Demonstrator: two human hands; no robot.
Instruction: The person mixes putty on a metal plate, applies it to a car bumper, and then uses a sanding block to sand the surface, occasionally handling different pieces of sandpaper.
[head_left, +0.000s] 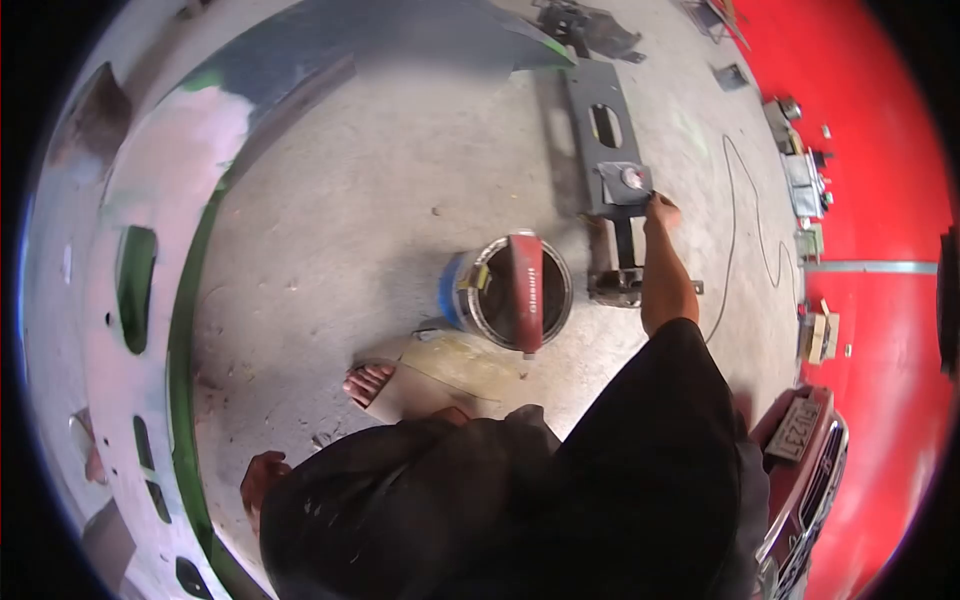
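My right hand (664,212) reaches forward with its fingers closed in a pinch at the edge of a grey flat board (592,100). What it grips is too small to make out. Beside the fingertips, a grey sheet (612,192) lies on the board and bears a round white dab (632,177) with a pinkish tint. The board has an oval cutout. Low on the left, my left hand (264,482) hangs past my dark clothing, near a large curved panel (172,150). It is dark and partly hidden, so its fingers are unclear.
A can (455,292) with a red bar marked Glasurit across its top stands on the concrete floor (330,230). My sandalled foot (372,384) is close by. A thin cable (757,215) runs along the right, near boxes (822,338) and a bumper with a licence plate (793,428).
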